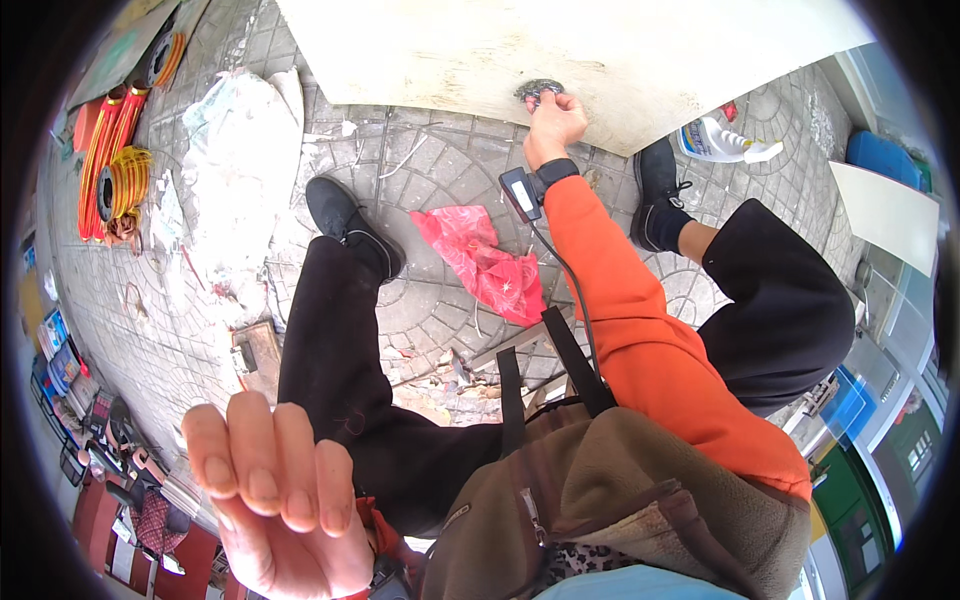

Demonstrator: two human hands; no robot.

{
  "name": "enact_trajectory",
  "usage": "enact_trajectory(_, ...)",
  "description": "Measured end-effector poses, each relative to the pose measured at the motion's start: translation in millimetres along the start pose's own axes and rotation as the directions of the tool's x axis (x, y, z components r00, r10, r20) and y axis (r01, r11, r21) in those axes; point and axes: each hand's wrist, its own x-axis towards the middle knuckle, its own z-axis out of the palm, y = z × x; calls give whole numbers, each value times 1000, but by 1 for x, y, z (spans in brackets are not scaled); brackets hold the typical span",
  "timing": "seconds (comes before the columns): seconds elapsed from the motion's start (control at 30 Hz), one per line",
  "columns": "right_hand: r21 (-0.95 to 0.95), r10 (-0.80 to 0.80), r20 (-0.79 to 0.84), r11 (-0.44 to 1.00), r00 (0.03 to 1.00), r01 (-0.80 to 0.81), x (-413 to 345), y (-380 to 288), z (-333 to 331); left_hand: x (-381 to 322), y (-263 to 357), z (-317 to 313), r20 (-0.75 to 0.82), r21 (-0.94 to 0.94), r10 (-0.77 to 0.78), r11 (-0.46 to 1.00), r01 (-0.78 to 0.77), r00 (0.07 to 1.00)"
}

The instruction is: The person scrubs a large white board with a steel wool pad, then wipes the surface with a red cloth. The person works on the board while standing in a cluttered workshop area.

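Observation:
A dark metallic scouring pad (541, 89) is pinched in the fingers of my right hand (556, 120). It presses on the face of a large white board (450, 52), which has brownish smears and scratches around that spot. My left hand (274, 495) is raised close to the camera, palm visible and fingers loosely curled, with nothing seen in it. A crumpled pink-red patterned cloth (484, 259) lies on the paving between my feet. To the right of the board, a white spray bottle (712, 141) lies on its side near my shoe.
White plastic sheeting (232, 172) covers the paving at left. Beyond it are red-and-yellow hose rolls (124, 184). Wood scraps (450, 375) lie below the cloth. A white panel (889, 214) and blue tub (885, 157) stand at right. A parked scooter (124, 450) is lower left.

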Motion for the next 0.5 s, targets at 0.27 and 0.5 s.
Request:
enact_trajectory(0.27, -11, 55, 179, 999, 982, -54, -17, 3, 19, 2, -2, -3, -47, 22, 3, 1000, -2, 999)
enact_trajectory(0.5, -13, 149, 179, 989, 973, -149, 12, 8, -2, 3, -5, 3, 53, 73, 4, 997, -8, 999)
